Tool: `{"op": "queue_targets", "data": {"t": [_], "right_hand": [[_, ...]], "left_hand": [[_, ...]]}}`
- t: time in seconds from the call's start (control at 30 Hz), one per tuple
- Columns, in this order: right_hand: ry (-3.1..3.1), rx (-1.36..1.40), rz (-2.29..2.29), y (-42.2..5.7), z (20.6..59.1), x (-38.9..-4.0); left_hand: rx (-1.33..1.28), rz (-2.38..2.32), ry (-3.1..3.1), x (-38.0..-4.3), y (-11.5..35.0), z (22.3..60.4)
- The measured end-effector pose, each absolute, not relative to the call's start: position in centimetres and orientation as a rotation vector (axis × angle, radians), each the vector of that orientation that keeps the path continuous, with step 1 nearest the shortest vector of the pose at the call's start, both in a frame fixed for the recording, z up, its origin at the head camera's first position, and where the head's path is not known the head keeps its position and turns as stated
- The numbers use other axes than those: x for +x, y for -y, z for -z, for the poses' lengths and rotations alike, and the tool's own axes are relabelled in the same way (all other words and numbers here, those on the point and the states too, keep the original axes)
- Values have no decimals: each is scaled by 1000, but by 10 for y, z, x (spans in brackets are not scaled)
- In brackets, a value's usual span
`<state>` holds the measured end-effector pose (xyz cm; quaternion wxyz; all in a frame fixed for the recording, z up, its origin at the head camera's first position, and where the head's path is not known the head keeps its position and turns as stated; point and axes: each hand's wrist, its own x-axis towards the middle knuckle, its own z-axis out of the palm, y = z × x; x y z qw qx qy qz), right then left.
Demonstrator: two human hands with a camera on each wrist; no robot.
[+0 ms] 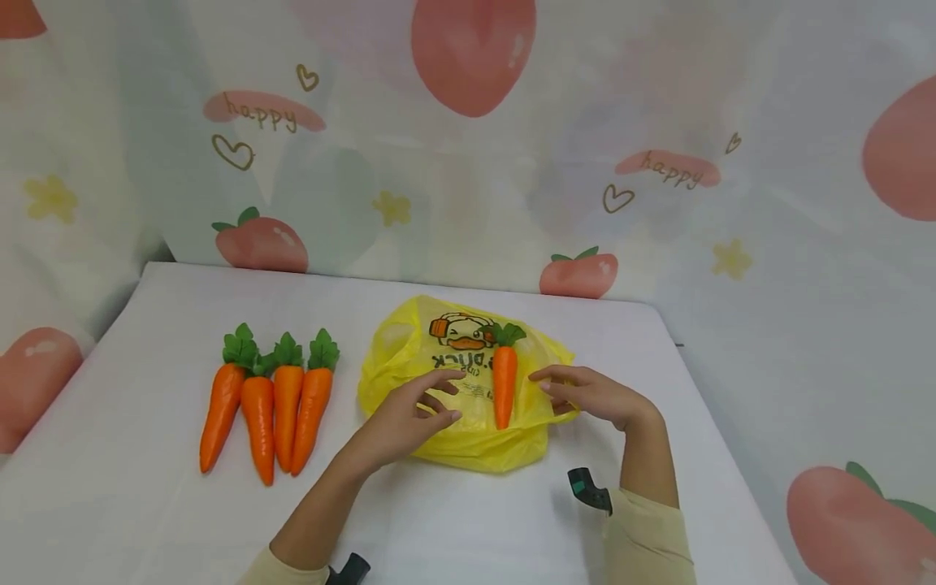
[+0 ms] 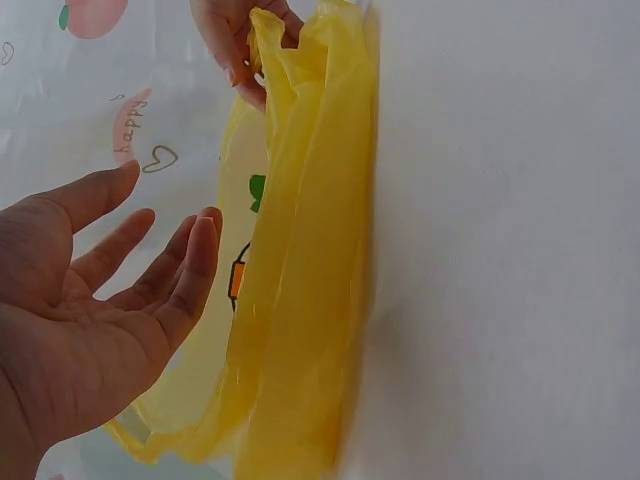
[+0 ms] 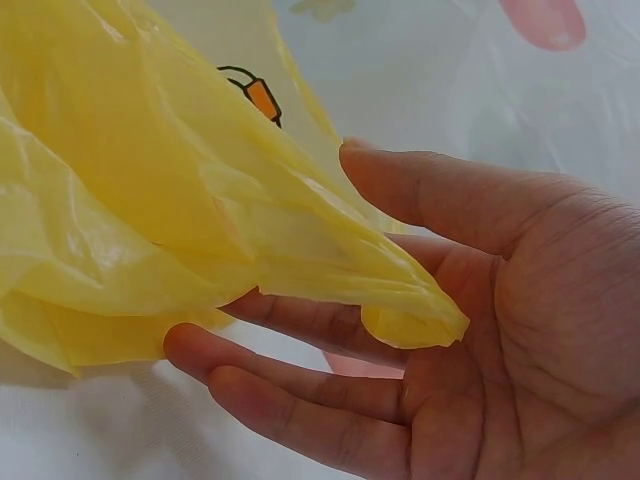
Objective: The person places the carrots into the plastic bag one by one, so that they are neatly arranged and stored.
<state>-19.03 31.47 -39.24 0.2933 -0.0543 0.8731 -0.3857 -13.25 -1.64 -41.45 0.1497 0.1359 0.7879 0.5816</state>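
A yellow plastic bag (image 1: 398, 357) with a printed duck lies on the white table, its opening towards the person. One orange carrot (image 1: 504, 388) with green leaves appears on or inside the bag; which one I cannot tell. My left hand (image 1: 405, 418) hovers over the bag's near left part, fingers loosely bent and holding nothing. At the bag's right edge is my right hand (image 1: 600, 396). In the right wrist view, the bag's corner (image 3: 415, 310) rests across the right hand's extended fingers, with the thumb apart from it.
Several more carrots (image 1: 265, 414) lie side by side to the left of the bag, leaves pointing away. A patterned cloth backdrop (image 1: 468, 203) rises behind the white table (image 1: 453, 528) and along its sides. Dark camera mounts (image 1: 588, 490) sit at the sleeves.
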Motion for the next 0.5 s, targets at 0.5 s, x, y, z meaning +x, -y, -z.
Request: {"op": "queue_targets", "data": {"t": [0.5], "right_hand": [[-2312, -175, 1044, -315, 396, -193]], "left_hand": [[512, -1633, -2203, -115, 90, 402]]}}
